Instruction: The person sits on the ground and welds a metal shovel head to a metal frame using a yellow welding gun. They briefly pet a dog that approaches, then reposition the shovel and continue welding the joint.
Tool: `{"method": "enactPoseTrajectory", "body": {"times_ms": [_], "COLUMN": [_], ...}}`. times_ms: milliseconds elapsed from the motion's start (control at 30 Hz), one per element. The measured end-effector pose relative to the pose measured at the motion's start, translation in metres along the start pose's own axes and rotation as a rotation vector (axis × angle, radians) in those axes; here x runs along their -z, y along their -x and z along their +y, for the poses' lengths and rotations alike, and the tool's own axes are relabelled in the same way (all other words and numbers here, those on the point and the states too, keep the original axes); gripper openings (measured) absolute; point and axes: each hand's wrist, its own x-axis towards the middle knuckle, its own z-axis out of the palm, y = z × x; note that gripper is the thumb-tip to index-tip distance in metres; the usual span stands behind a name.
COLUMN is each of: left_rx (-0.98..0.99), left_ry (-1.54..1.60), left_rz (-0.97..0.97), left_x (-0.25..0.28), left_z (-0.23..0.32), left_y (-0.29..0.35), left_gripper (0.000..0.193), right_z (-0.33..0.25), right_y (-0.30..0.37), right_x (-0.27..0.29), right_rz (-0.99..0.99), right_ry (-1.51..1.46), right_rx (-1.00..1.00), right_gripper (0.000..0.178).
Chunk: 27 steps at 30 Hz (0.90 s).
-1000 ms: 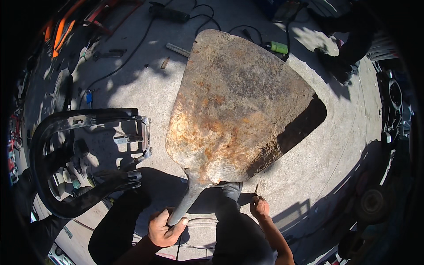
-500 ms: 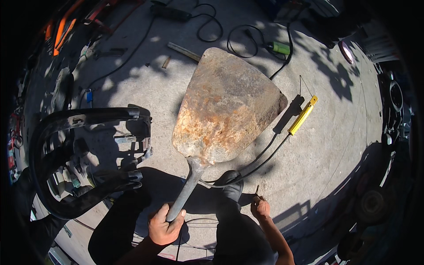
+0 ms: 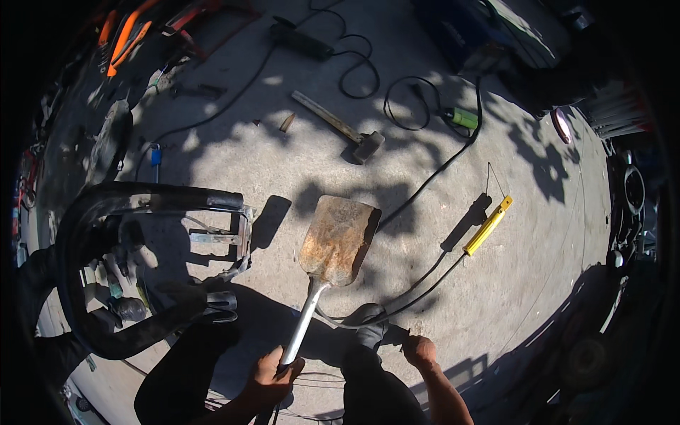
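My left hand [image 3: 275, 377] is closed around the grey metal handle of a shovel [image 3: 336, 237]. Its broad blade is rusty and points away from me, tilted over the concrete floor. My right hand [image 3: 419, 350] hangs beside my right leg with fingers curled. Something small and dark shows at its fingertips, too small to name. Right of the shovel, a yellow-handled electrode holder [image 3: 487, 228] with a thin bent rod lies on the floor, its black cable running back past my shoe [image 3: 369, 315]. Farther off rests a hammer [image 3: 368, 146] with a wooden handle.
A black tubular frame [image 3: 152, 191] stands at the left, with tools inside and under it. Beyond lie a dark green power tool [image 3: 301, 41], a light green tool [image 3: 464, 117], looping cables and a blue machine [image 3: 460, 35]. Wheels and parts [image 3: 630, 191] line the right edge.
The shovel blade has swung down and away from me, so it looks much smaller. The hammer head behind it now shows. My right hand has stayed nearly in place beside my leg.
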Motion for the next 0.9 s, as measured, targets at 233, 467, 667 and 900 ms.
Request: {"method": "enactPoseTrajectory", "body": {"times_ms": [233,467,667,900], "left_rx": [0.150,0.370,0.295,0.269], "left_ry": [-0.111,-0.145,-0.168,-0.248], "left_rz": [0.089,0.061,0.078,0.079], "left_x": [0.009,0.017,0.012,0.022], "left_z": [-0.006,-0.048,-0.056,-0.042], "left_y": [-0.001,0.001,-0.003,-0.004], "left_gripper": [0.025,0.030,0.030,0.027], "right_z": [-0.117,-0.291,-0.395,-0.408], "right_y": [-0.086,-0.196,-0.296,-0.292], "right_x": [0.121,0.215,0.250,0.219], "right_rz": [0.434,0.741,0.780,0.593], "right_ry": [-0.279,-0.332,0.238,0.652], "right_rx": [0.427,0.813,0.657,0.573], "right_gripper": [0.011,0.023,0.049,0.028]}}
